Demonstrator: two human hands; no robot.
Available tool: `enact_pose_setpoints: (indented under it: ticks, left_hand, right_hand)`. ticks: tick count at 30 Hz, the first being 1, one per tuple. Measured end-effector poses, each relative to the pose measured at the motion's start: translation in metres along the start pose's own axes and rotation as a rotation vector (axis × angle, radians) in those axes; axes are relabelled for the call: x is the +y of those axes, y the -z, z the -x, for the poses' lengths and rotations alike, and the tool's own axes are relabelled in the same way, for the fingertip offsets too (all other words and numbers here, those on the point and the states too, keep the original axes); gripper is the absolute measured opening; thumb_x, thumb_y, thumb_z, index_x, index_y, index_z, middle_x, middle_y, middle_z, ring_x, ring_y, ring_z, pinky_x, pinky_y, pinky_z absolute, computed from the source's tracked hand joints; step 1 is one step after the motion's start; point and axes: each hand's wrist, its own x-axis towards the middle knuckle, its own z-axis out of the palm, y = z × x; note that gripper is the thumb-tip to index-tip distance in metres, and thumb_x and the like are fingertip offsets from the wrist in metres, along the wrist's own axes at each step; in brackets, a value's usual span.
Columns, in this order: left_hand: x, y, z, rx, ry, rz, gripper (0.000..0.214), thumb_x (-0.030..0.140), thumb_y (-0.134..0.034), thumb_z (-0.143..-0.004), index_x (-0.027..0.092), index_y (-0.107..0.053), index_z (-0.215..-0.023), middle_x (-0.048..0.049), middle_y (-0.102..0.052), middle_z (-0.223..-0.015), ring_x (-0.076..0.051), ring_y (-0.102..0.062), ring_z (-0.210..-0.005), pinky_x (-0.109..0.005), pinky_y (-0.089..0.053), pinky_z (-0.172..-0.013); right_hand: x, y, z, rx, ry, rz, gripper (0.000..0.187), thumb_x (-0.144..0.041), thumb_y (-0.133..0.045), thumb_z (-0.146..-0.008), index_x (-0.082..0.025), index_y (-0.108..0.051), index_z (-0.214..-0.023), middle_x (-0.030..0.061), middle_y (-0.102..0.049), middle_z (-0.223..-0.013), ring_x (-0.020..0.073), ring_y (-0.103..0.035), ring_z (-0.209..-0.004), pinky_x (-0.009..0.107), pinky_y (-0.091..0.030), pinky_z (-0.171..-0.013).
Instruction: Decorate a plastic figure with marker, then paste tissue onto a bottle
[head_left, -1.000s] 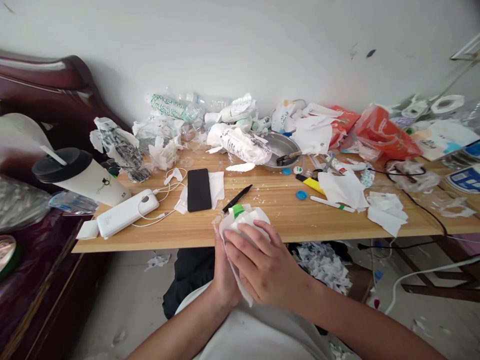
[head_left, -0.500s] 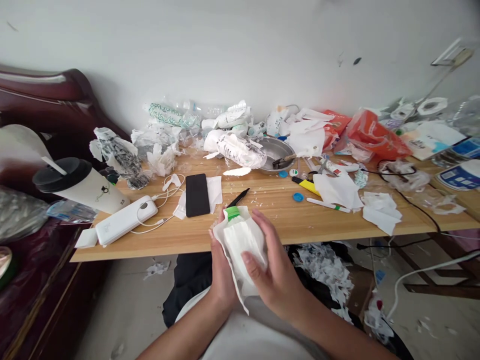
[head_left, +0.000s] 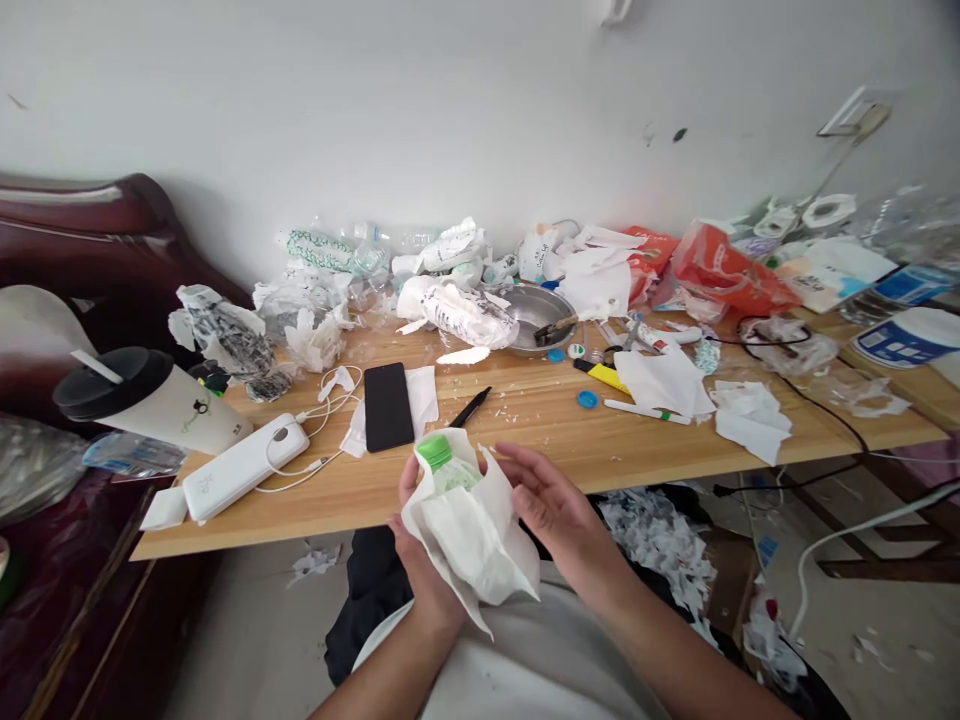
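A plastic bottle [head_left: 435, 452] with a green cap lies in my left hand [head_left: 421, 565], partly wrapped in a white paper sheet [head_left: 472, 535]. The left fingers curl around its far side and are mostly hidden. The paper's right flap stands away from the bottle, so some of the clear shoulder shows under the cap. My right hand [head_left: 559, 510] is beside that flap with its fingers apart; its fingertips are close to the paper edge, and I cannot tell if they touch it. Beyond the bottle, a black pen-like tool [head_left: 472, 406] lies on the table.
On the wooden table [head_left: 360, 500] are a phone [head_left: 388, 407], a power bank [head_left: 244, 468], a tumbler [head_left: 180, 400], a yellow cutter [head_left: 606, 376], a blue cap [head_left: 587, 399] and a metal bowl [head_left: 540, 310]. Paper-wrapped bottles [head_left: 461, 312] stand or lie behind. Paper scraps [head_left: 652, 520] fill a container below.
My right hand has come off the wrapped bottle and opened to the right. The paper's right flap has loosened outward. The bottle stays in my left hand, and the view has shifted slightly.
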Motion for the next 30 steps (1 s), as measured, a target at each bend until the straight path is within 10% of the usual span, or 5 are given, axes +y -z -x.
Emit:
enact_pose_setpoints:
  ticks: [10,17,30]
  left_hand:
    - [-0.007,0.003,-0.002,-0.016,-0.206,0.002,0.067,0.078,-0.074,-0.061,0.033,-0.068,-0.111,-0.0014,-0.076,-0.095,-0.024,-0.07,-0.077,-0.034,-0.057,-0.069]
    - [-0.016,0.007,0.007,-0.029,-0.267,-0.041,0.069,0.08,-0.067,-0.067,0.036,-0.066,-0.12,-0.0022,-0.073,-0.117,-0.03,-0.068,-0.103,-0.039,-0.054,-0.088]
    - [-0.013,0.013,0.004,-0.072,-0.173,-0.123,0.073,0.078,-0.072,-0.066,0.037,-0.063,-0.125,-0.0023,-0.07,-0.118,-0.028,-0.07,-0.101,-0.033,-0.056,-0.083]
  right_hand:
    - [-0.011,-0.023,0.008,0.266,0.385,0.392,0.023,-0.019,-0.054,-0.099,-0.026,-0.061,-0.12,0.007,-0.06,-0.113,0.0194,-0.059,-0.109,0.032,-0.053,-0.093]
    - [-0.016,-0.025,0.008,0.419,0.481,0.541,0.029,-0.019,-0.055,-0.097,-0.024,-0.054,-0.126,0.01,-0.056,-0.113,0.0239,-0.056,-0.109,0.039,-0.053,-0.092]
    - [-0.006,-0.036,0.014,0.295,0.378,0.427,0.031,-0.018,-0.048,-0.1,-0.022,-0.057,-0.13,0.0097,-0.06,-0.124,0.0216,-0.056,-0.12,0.036,-0.05,-0.102]
